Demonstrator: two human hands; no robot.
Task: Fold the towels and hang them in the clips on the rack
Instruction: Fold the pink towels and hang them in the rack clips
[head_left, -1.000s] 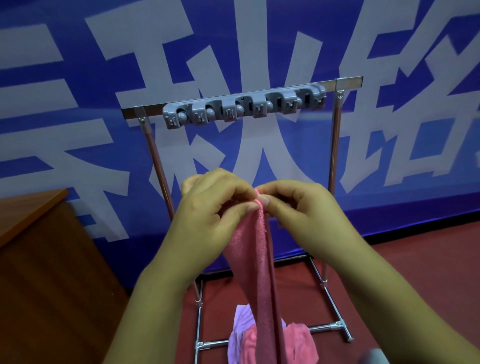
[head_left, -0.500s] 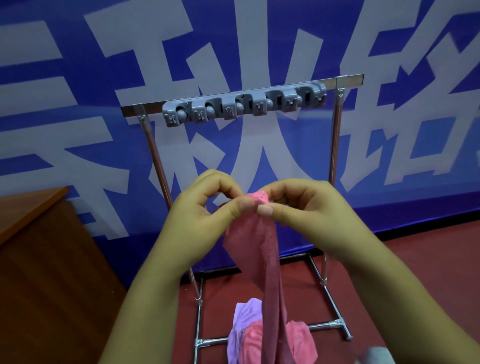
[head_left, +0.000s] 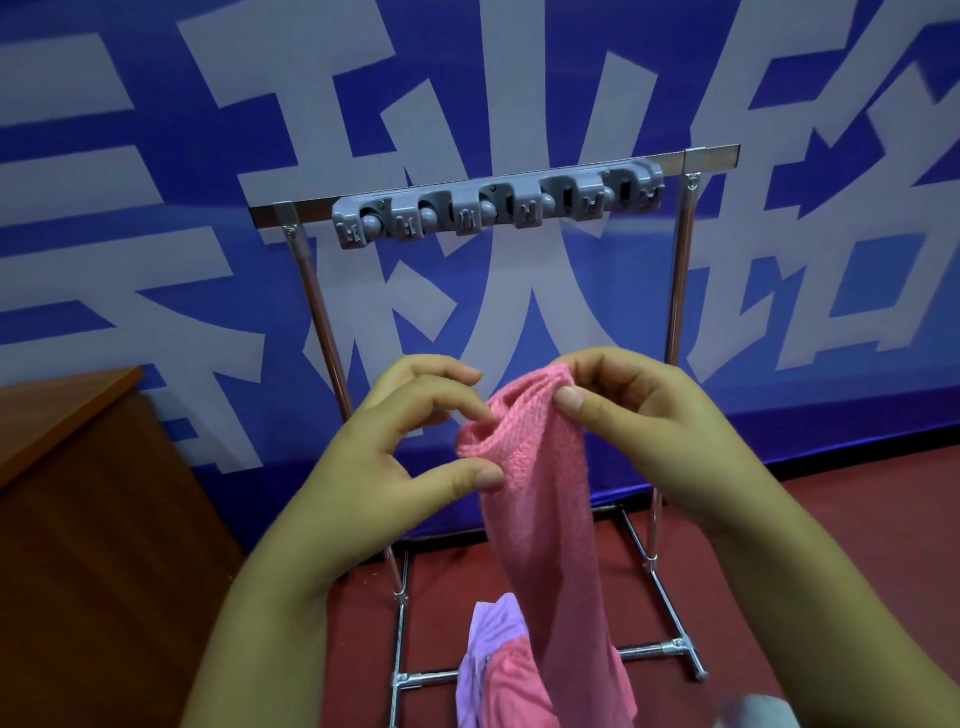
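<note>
Behind everything in the head view hung a blue banner (head_left: 156, 171) with large pale characters, and a dark red floor (head_left: 857, 519) ran beneath it. A brown wooden desk (head_left: 78, 493) stood at the left. Against the banner stood a metal rack (head_left: 680, 312), its top bar carrying a grey strip of clips (head_left: 498, 205), none of them holding cloth.

In front of the rack, below the clips, a pink towel (head_left: 540, 493) hung bunched lengthwise from both hands. The right hand (head_left: 654, 431) pinched its top edge between thumb and curled fingers (head_left: 587, 364). The left hand (head_left: 374, 467) met the upper fold from the left, thumb pressed against the cloth lower down and the fingers (head_left: 457, 400) bent above it; whether they actually clamped the fabric could not be told.

At the foot of the rack, on the floor, a lilac towel (head_left: 483, 649) and another pink towel (head_left: 509, 691) lay heaped together, the hanging towel's tail reaching down over them.
</note>
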